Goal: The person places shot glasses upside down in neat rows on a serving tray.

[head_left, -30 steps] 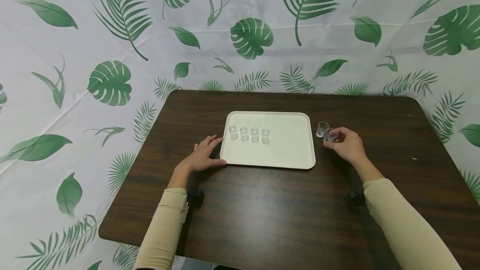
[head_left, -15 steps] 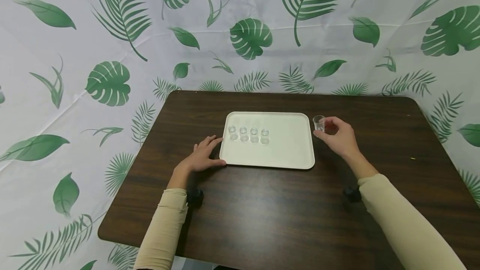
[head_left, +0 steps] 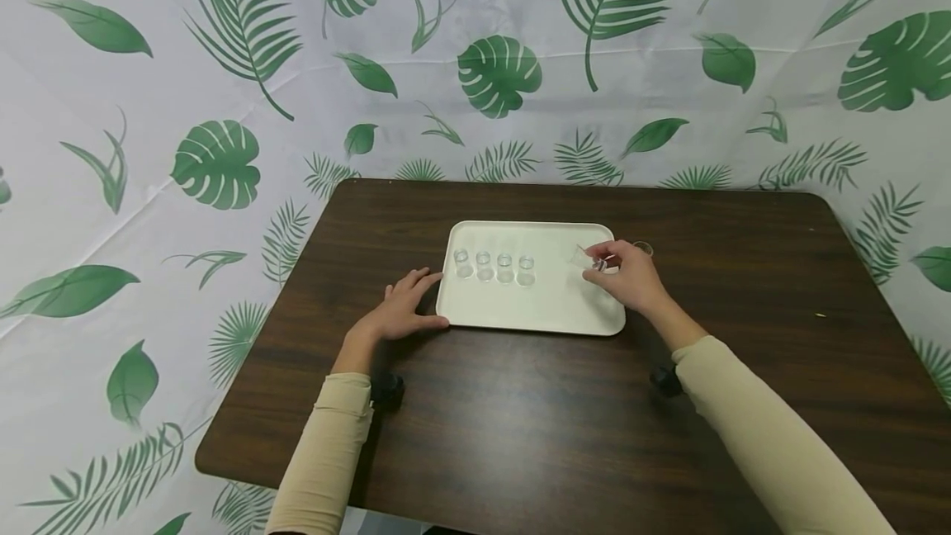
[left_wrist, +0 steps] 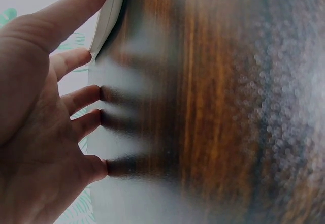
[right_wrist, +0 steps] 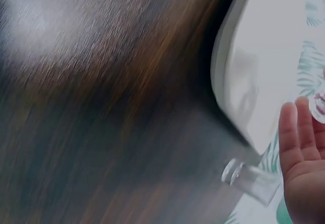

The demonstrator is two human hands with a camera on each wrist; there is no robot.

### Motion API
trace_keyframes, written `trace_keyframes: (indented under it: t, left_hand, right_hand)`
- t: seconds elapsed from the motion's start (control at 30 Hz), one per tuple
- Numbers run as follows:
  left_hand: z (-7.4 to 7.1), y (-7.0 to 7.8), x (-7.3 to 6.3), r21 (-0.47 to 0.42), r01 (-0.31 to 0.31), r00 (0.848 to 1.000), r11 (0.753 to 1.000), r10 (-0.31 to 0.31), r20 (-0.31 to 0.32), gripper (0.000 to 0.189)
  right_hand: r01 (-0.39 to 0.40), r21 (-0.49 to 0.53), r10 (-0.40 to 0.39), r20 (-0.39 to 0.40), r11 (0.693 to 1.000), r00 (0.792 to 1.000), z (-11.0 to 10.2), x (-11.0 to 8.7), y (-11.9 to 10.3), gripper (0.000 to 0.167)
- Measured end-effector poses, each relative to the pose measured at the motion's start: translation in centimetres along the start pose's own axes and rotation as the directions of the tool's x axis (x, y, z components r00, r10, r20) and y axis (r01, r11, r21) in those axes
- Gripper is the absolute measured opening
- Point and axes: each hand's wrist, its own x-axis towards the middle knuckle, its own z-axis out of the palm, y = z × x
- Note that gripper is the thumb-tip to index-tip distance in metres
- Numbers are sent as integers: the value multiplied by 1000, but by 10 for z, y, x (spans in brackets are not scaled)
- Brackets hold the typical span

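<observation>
My right hand (head_left: 627, 275) pinches a small clear shot glass (head_left: 580, 256) between thumb and fingers, tilted over the right part of the white tray (head_left: 565, 304). In the right wrist view only the base of this held glass (right_wrist: 319, 106) shows at the edge. Behind the hand, right of the tray, another shot glass (right_wrist: 251, 180) stands on the table, mostly hidden in the head view. My left hand (head_left: 399, 310) lies with fingers spread at the tray's left end, thumb and forefinger at its rim, the other fingertips on the table. Several shot glasses (head_left: 505, 268) stand in a row on the tray's left half.
The dark wooden table (head_left: 520, 403) reaches out around the tray on all sides. Behind it hangs a white cloth (head_left: 416, 89) with green leaves. A small yellow speck (head_left: 820, 315) lies on the table at the right.
My right hand has lifted one shot glass from the table beside the tray and carried it left over the tray, tilting it. The left hand stays in place.
</observation>
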Motion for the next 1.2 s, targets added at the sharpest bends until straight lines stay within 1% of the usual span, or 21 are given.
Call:
trace_keyframes:
  t: [0.2,0.37,0.43,0.6,0.67,0.8,0.9,1.1,1.2]
  left_hand:
    - [-1,1,-1,1,0,1000,1000,0,3,91]
    - [0,1,0,13,7,1000,1000,-7,4,90]
    - [-1,2,-1,0,8,1000,1000,-8,7,90]
    - [-2,5,-2,-28,16,1000,999,-16,16,89]
    - [-2,5,-2,-23,16,1000,1000,-16,16,89]
    - [-2,5,-2,-19,12,1000,1000,-12,12,89]
    - [-2,5,-2,-22,12,1000,1000,-12,10,89]
    - [-1,3,-2,-24,15,1000,1000,-14,13,89]
    - [-1,2,-1,-22,16,1000,1000,-16,12,89]
  right_hand:
    - [4,-24,-4,23,1000,1000,14,3,-7,34]
    - [-17,-66,20,50,998,999,26,4,-9,36]
    - [-28,-76,32,44,997,999,29,4,-10,37]
    - [-47,-82,46,-9,996,999,37,6,-16,36]
    - [-52,-81,49,-28,995,998,40,8,-18,35]
    - [-42,-82,39,-41,996,998,46,11,-24,35]
    - [-19,-109,15,-44,994,999,51,12,-27,36]
    - [41,-164,-45,-21,986,999,57,15,-32,40]
    - [54,-175,-56,-5,983,998,59,15,-34,40]
